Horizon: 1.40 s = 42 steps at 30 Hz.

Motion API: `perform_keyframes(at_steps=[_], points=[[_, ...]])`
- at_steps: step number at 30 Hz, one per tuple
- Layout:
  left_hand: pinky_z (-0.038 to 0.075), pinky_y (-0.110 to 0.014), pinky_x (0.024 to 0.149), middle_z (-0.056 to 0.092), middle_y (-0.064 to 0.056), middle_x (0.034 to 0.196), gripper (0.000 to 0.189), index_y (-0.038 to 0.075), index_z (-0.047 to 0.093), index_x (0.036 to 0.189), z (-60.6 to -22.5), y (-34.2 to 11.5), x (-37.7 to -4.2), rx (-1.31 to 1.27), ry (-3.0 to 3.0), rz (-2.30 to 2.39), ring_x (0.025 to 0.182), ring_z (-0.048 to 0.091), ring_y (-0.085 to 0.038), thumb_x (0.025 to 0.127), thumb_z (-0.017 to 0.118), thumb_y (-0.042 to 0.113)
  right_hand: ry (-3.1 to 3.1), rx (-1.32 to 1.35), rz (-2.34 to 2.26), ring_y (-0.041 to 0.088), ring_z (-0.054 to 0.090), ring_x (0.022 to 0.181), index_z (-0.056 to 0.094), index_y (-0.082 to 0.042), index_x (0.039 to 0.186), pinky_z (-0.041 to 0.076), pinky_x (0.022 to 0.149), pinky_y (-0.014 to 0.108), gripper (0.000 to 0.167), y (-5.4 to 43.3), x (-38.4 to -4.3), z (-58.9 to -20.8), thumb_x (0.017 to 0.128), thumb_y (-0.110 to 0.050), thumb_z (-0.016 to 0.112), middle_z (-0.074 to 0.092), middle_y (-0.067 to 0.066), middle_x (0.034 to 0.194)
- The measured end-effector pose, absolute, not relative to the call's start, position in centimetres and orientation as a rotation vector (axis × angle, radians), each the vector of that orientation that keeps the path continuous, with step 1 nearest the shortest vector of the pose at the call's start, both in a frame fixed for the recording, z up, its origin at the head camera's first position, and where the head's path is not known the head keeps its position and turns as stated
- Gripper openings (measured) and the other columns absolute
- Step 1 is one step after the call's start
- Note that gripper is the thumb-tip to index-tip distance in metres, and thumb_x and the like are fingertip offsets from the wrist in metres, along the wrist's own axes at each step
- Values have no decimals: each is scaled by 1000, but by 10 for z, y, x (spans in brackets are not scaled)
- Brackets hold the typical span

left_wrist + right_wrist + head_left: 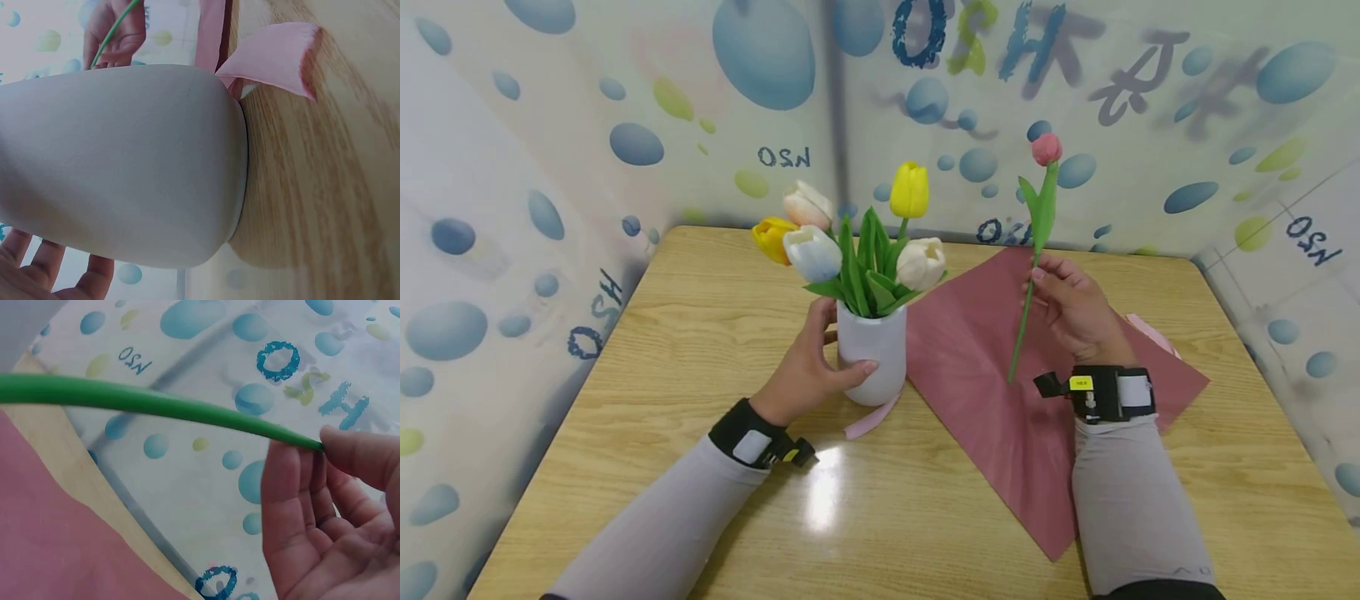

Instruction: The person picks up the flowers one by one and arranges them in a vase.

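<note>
A white vase stands on the wooden table with several artificial tulips in it: yellow, white, pale blue and pale pink ones among green leaves. My left hand grips the vase from its left side, thumb across the front and fingers behind. In the left wrist view the vase fills the middle, with fingertips along its lower edge. To the right, my right hand pinches the stem of a pink tulip between thumb and fingers. The tulip is upright, its green stem running past the fingers over the wrapping sheet.
A dusty-rose wrapping sheet lies right of the vase, beneath the right hand. A pink ribbon end shows by the vase base, and another pink strip lies at the sheet's right. Patterned curtains border the table's back and sides.
</note>
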<state>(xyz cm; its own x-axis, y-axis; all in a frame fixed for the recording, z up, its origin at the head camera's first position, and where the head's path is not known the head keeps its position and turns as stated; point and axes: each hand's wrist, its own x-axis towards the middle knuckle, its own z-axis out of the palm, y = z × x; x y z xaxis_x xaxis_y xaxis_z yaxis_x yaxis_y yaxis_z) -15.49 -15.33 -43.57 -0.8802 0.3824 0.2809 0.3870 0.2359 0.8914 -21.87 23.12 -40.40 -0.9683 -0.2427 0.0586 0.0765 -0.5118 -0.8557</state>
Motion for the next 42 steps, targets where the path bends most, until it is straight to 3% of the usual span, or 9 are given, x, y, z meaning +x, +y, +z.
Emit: perform_keyframes(at_steps=[10, 27, 42], points=[[40, -63, 112, 45, -6, 150, 84, 15, 28, 151, -435, -155, -155, -762, -2481, -1763, 135, 46, -31, 87, 82, 12, 1161, -182, -2777, 18, 74, 86, 60, -1, 114, 63, 74, 30, 12, 221, -220, -400, 107, -4, 51, 73, 9, 96], [39, -63, 113, 45, -6, 150, 83, 15, 28, 151, -434, -155, -156, -755, -2491, -1765, 135, 46, -27, 88, 81, 13, 966, -161, -2928, 22, 73, 86, 61, -1, 103, 63, 77, 32, 10, 194, -211, -384, 106, -1, 51, 72, 12, 92], [41, -62, 110, 46, -7, 149, 84, 13, 29, 151, -435, -153, -156, -775, -2451, -1776, 133, 47, -29, 85, 82, 10, 889, -210, -3050, 23, 71, 87, 55, 0, 111, 64, 82, 34, 7, 155, -197, -356, 104, -1, 56, 65, 13, 97]])
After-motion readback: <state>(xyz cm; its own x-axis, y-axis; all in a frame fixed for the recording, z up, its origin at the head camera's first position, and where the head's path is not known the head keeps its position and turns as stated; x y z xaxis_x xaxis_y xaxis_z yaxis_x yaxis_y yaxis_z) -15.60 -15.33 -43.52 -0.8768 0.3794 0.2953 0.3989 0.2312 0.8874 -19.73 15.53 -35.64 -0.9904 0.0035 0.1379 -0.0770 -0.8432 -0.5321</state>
